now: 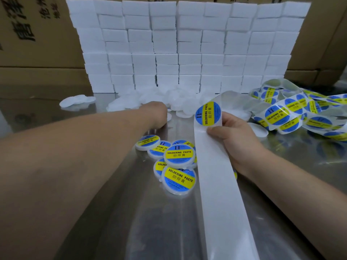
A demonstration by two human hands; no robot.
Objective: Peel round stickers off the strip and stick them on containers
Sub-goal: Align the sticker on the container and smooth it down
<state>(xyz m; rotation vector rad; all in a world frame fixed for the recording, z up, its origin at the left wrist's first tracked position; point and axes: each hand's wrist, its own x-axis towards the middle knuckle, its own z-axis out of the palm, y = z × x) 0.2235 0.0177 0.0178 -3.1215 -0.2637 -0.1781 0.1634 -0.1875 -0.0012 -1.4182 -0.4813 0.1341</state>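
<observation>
Holding hand: my right hand [236, 141] sits at 3 o'clock of centre, thumb and curled fingers pinched tight on the strip [216, 184].
Strip: bare white backing runs from the pinch down to 5 o'clock and off the bottom edge. Above the pinch it folds over and trails away to 2 o'clock.
Sticker: one round blue and yellow sticker [208, 113] reading SOLDERING PASTE sits on the strip at 11 o'clock from my right thumb, just above the pinch and not under the fingers.
Left hand: my left hand [156, 114] is stretched out toward 12 o'clock, at the near edge of the plain tubs. Its fingers are turned away from me, so I cannot tell whether they are apart or closed on anything.
Labelled tubs: about six flat white round tubs [179, 156] with stickers on their lids lie overlapping at centre, just at 9 o'clock of the strip. Lids are on, so I cannot see inside.
Plain tubs: a heap of unlabelled white tubs [180, 104] lies at 12 o'clock, with a few more [77, 103] at 10 o'clock.
Sticker tangle: loose loops of strip full of stickers [293, 113] are piled at 2 o'clock.
Table: shiny metal table [131, 212] under everything.
Backdrop: a wall of stacked white blocks [178, 44] stands behind the tubs, with cardboard boxes [33, 34] behind it.
</observation>
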